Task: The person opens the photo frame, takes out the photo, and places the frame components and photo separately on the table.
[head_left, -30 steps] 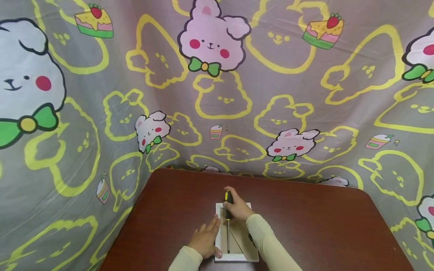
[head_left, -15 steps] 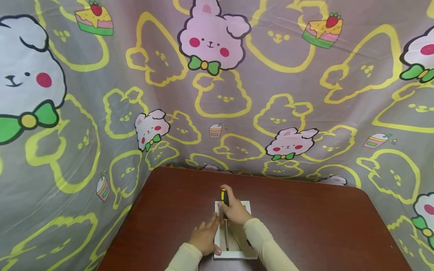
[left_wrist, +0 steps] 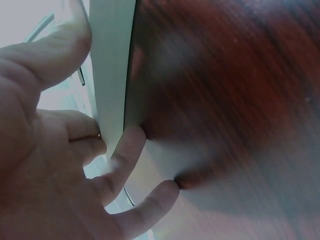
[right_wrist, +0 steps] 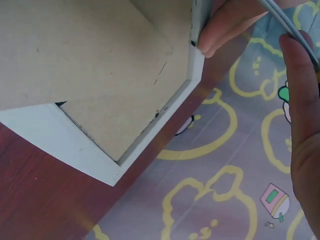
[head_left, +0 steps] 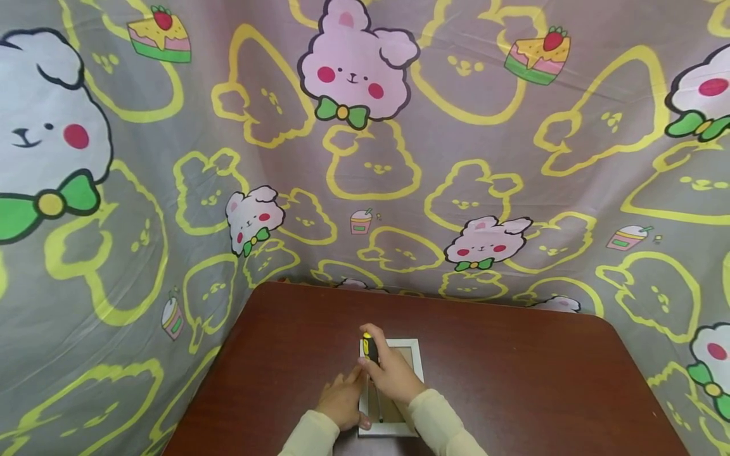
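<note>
**Screwdriver held over a picture frame**

Head view: a white picture frame lies face down on a brown table. The right hand clenches a screwdriver; the left hand, fingers relaxed, steadies the frame's left edge.

Left wrist view: the fingers touch that rim.

Right wrist view: the cardboard backing looks thin and bendable; the stiff rim seems the safer hold. Patterned cloth hangs beyond, nothing obstructing.

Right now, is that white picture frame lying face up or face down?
Face down: the white picture frame lies flat on the table, its brown backing board upward.
</note>
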